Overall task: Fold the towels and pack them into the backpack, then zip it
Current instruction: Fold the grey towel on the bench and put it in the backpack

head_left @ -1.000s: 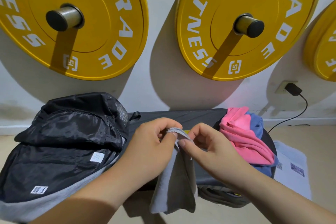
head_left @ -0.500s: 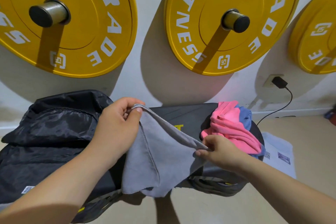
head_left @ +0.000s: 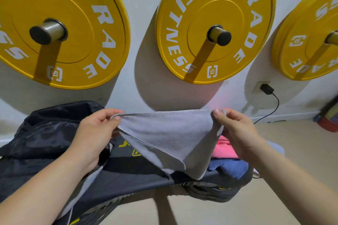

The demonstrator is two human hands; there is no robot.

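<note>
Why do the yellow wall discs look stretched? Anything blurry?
Head view: the wide-angle lens bows the round yellow weight plates into ovals; their shadows fall lower left on the white wall; the grey cloth towel is sharp, the red object at the right edge smeared.

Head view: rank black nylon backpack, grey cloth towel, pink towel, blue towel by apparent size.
1. Black nylon backpack
2. Grey cloth towel
3. Pink towel and blue towel: both partly hidden, unranked.

Head view, forward-down, probably near towel [head_left: 164, 129]
</note>
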